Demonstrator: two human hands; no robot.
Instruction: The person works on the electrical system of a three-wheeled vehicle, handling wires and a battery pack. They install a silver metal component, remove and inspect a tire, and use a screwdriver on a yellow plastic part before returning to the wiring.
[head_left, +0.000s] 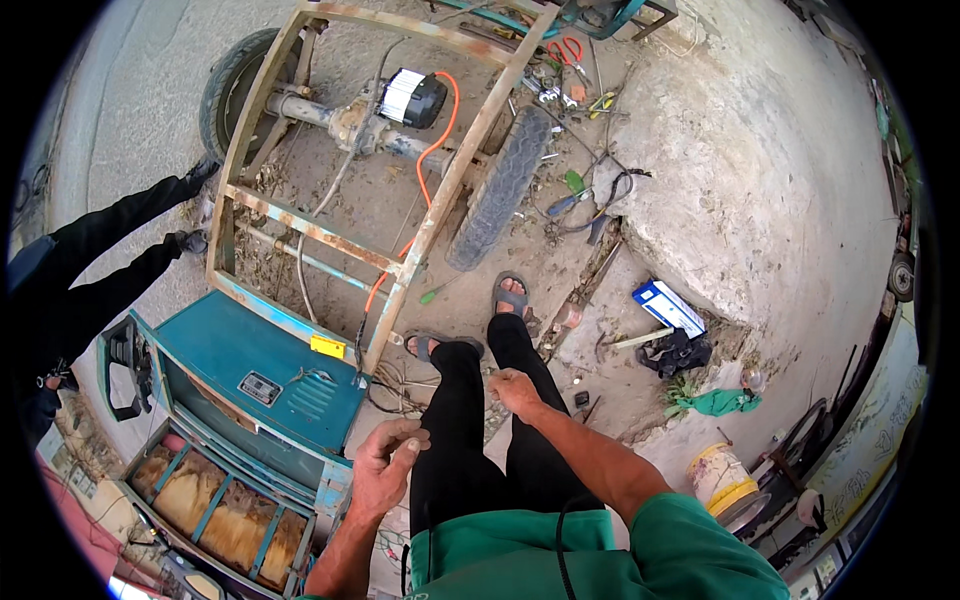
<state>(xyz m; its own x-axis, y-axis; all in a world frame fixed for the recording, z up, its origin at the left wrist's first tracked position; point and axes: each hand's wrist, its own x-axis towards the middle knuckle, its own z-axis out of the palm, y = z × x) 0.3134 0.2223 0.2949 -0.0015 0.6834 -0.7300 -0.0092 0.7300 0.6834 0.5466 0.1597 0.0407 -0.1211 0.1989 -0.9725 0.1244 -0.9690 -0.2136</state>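
Observation:
My left hand point(388, 462) is held over my left thigh, fingers curled and thumb bent in against them. My right hand point(514, 391) is in front of my right leg, closed with its fingertips pinched together. Whatever either hand may hold is too small or hidden to make out. Nearest my left hand is the teal metal seat box point(290, 375) of a vehicle. Ahead is its rusty open frame point(440, 175), with a rear axle point(300, 108), a black-and-white motor point(412, 97) and an orange cable point(455, 115).
A worn tyre point(500, 190) stands right of the frame. Pliers with red handles point(566, 52) and scattered tools lie beyond it. On the right are a blue-and-white box point(668, 306), a hammer point(640, 338) and a bucket point(722, 474). Another person's legs point(120, 230) are at left.

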